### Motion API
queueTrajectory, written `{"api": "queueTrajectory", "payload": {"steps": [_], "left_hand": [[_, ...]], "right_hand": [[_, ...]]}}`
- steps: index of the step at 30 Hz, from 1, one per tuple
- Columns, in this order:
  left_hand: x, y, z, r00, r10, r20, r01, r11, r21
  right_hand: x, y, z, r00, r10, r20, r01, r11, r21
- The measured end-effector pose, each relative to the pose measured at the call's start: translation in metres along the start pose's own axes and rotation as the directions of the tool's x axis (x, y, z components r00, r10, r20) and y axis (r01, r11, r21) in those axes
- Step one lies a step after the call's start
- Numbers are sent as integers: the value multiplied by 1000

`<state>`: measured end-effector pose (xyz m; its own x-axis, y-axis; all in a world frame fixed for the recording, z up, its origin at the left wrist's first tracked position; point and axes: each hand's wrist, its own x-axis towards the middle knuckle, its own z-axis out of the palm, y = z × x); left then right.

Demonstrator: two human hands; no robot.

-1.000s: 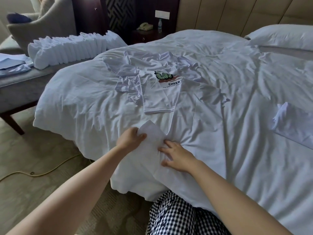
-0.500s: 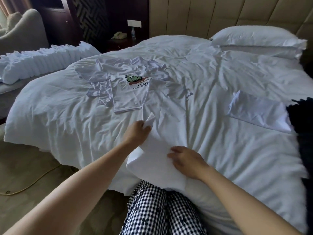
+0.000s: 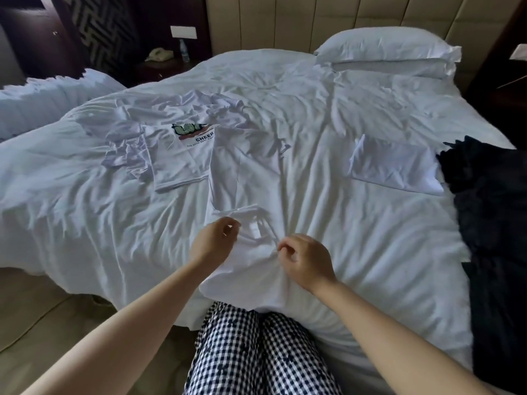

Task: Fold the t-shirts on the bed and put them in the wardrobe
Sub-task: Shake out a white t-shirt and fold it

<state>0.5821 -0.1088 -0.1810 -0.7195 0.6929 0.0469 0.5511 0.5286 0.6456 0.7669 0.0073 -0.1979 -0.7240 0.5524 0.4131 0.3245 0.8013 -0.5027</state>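
Left hand [image 3: 214, 241], right hand [image 3: 305, 259], seemingly on t-shirt [image 3: 245, 273]

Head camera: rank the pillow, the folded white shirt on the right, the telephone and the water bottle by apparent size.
1. pillow
2. folded white shirt
3. telephone and water bottle: both tiny and far off, too alike to rank.

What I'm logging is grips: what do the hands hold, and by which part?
The left hand and right hand pinch the t-shirt on either side of its neck label.
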Motion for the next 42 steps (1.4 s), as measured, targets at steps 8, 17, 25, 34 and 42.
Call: {"api": "queueTrajectory", "payload": {"steps": [8,17,25,34,42], "left_hand": [[8,-55,15,930,363,-64,-326,891,316],[5,-93,37,888,456,58,-440,807,395],[4,-93,37,905,419,80,-411,808,423],[-29,-93,22,877,440,192,-480,788,386],[-77,-108,25,786,601,145,-609,712,350]], "right_hand": [[55,-27,45,970,-87,229,103,993,-61],[48,6,76,876,18,481,159,933,-324],[51,7,81,891,180,417,48,875,-481],[15,16,52,921,-90,379,158,975,-155],[-27,26,39,897,-395,198,410,911,-43]]}}
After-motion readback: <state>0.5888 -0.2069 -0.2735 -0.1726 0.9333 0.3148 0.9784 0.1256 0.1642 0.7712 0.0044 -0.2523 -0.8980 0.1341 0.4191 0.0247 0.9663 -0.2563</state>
